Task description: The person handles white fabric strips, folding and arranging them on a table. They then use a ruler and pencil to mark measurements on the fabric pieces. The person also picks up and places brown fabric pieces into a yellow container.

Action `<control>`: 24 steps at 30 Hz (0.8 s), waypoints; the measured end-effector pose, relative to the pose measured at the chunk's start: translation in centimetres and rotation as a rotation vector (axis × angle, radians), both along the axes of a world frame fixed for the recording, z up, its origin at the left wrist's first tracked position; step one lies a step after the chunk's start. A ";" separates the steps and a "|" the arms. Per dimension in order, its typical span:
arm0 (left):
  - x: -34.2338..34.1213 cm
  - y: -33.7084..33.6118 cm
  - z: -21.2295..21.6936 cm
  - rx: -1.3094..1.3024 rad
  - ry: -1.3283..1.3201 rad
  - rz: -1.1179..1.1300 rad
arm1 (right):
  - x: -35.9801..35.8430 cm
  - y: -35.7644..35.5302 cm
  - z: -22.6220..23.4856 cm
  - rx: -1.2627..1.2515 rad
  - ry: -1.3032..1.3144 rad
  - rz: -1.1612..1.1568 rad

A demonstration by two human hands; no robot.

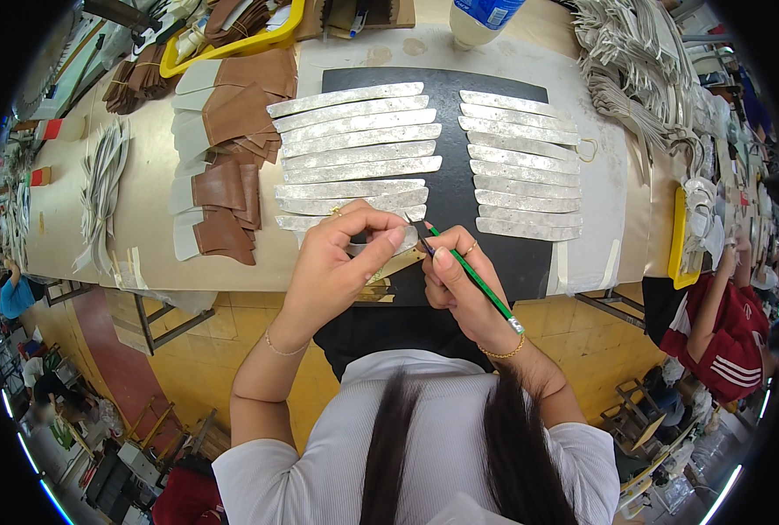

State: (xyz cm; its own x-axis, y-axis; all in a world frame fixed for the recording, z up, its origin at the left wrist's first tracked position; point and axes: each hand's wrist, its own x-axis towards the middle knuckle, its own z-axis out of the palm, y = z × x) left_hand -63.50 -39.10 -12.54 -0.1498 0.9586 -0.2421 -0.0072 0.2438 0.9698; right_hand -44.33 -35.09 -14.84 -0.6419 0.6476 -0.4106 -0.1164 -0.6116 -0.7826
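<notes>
My left hand (352, 254) pinches the end of a pale strip (407, 239) between thumb and fingers, near the front edge of the table. A green-and-black pencil (484, 284) slants through my right hand (464, 278), its eraser end toward my wrist. A small dark pointed piece (421, 229) sticks out from the right fingertips against the strip; its kind is not clear. Beyond my hands, a left row of silvery-white strips (359, 149) and a right row of similar strips (527, 181) lie side by side on a black board (452, 188).
Brown leather pieces with pale ends (223, 188) overlap left of the board. Farther left is a bundle of pale strips (105, 188). A yellow tray (280, 35), a bottle (481, 22) and heaped pale strips (639, 70) stand at the back. A co-worker in red (720, 328) sits right.
</notes>
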 end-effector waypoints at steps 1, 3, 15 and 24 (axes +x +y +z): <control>0.0 0.0 0.1 -0.014 -0.007 -0.006 | 0.0 0.0 0.0 0.003 -0.008 0.002; 0.0 0.0 -0.1 0.012 0.014 0.003 | 0.1 0.0 0.0 0.015 -0.009 0.003; 0.1 0.0 0.3 -0.035 -0.004 0.024 | 0.3 0.0 -0.2 0.017 -0.013 0.011; 0.1 0.1 0.6 -0.050 -0.005 0.013 | 0.4 0.2 -0.2 0.026 -0.026 0.013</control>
